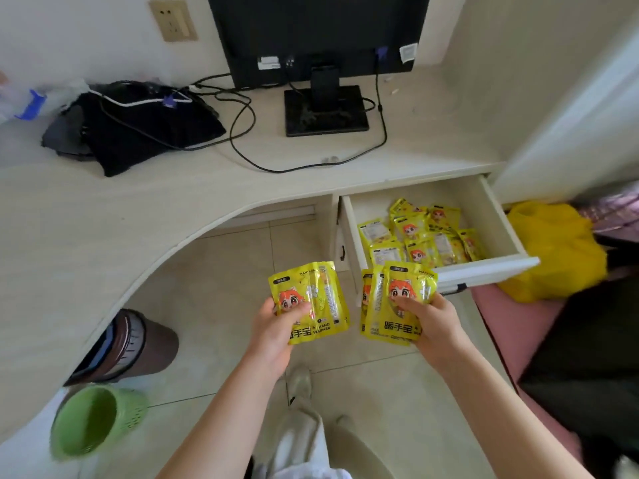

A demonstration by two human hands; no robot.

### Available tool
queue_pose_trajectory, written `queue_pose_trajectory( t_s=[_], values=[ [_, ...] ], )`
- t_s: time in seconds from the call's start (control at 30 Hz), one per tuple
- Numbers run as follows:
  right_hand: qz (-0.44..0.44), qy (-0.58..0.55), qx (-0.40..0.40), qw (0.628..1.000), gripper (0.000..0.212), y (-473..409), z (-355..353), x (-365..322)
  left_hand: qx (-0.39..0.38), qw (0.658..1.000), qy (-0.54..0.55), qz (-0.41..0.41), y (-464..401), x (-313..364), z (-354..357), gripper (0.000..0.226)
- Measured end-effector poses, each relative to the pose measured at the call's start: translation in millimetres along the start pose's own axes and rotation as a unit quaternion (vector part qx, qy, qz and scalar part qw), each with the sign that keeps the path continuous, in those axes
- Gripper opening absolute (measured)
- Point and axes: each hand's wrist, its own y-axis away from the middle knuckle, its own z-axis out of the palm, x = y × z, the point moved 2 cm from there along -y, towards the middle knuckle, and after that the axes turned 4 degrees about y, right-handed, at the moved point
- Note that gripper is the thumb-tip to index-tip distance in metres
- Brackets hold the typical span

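Cream-coloured counter [103, 219] curved round you, with a drawer [498, 216] standing open under its right end and a loose heap of yellow hand-warmer packets [425, 236] lying inside. Your left hand [276, 326] had its grip closed on one packet [311, 295], thumb across the front and fingers underneath. There may have been a second behind it, couldn't tell. Your right hand [432, 319] pinched a small fanned stack [397, 305] the same way, just in front of the drawer's front edge, above the floor tiles.

Looked to me like you were sorting these by hand, so square up that fanned stack before adding more. Slick pouches probably slide, and a thumb nearer the middle should stop one slipping out the bottom. Lift clear over the drawer front rather than dragging across it.

Around you:
- a monitor [318, 29] and loose cables [242, 133] at the back of the counter
- black clothes [138, 133] on its left
- a brown bin [138, 344] and a green basket [90, 420] on the floor
- a yellow bag [553, 250] right of the drawer

None of it sat between your hands and the drawer. Only the front lip did.
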Motion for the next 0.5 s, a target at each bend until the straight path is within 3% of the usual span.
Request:
queue_pose_trajectory(
  t_s=[0.5],
  values=[
    [0.031, -0.03, 0.094, 0.995, 0.045, -130.5, -86.5, -81.1, 0.015, 0.995, -0.086, -0.047, -114.4, -16.6, 150.8, 0.026]
  ],
)
